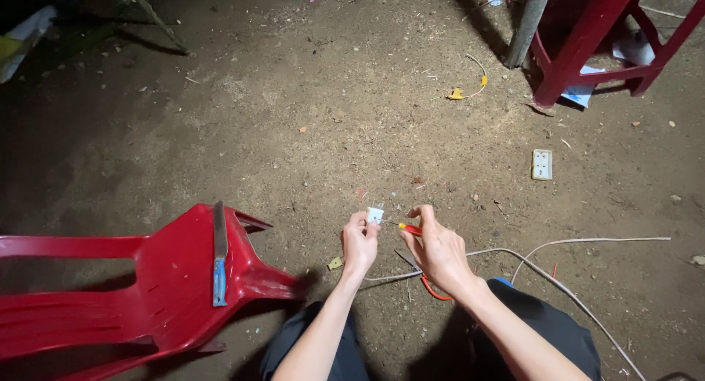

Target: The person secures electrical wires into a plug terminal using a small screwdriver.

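White plastic, a small socket part (375, 215), sits pinched in your left hand (359, 243) above the dirt floor (308, 117). Your right hand (438, 250) grips a red-handled screwdriver (410, 229); its shaft lies nearly level, pointing left at the part, just beside it.

Overturned red plastic chair (169, 278), red stool (587, 36), white socket plate (542, 164) on dirt floor (294, 117).

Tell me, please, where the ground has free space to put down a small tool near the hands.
Bare dirt lies ahead of the hands, between the red chair and the white socket plate. It is crowded beside the right hand: white cables and pliers.
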